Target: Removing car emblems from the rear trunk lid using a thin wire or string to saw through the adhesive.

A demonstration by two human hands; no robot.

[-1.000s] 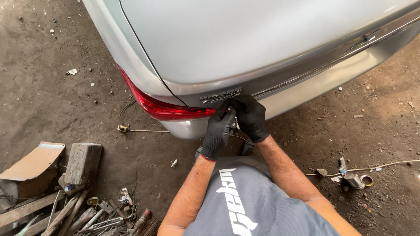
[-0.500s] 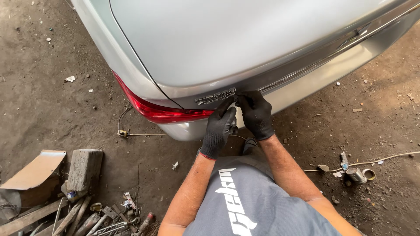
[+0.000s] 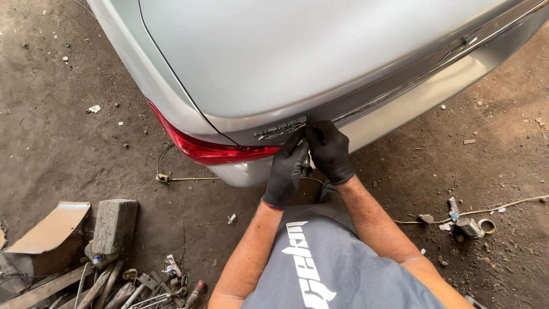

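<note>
A silver car's rear end (image 3: 297, 63) fills the upper part of the head view, with a red tail light (image 3: 211, 150) at its left corner and a chrome badge (image 3: 280, 129) on the trunk lid edge. Both my hands wear black gloves and meet just below the badge, against the back of the car. My left hand (image 3: 287, 169) has its fingers curled around something small that I cannot make out. My right hand (image 3: 330, 151) presses beside it, fingers bent toward the same spot. What lies between the two hands is hidden by the gloves.
Dirt floor all around. A wooden block (image 3: 114, 226), cardboard (image 3: 51, 229) and a pile of metal tools (image 3: 143, 286) lie at lower left. A wire with a small clip (image 3: 166, 178) lies under the bumper. A tape roll (image 3: 487, 226) and small parts sit at right.
The view has shifted slightly, so the car and hands sit a little further right and higher. Both hands stay together at the same spot below the badge.
</note>
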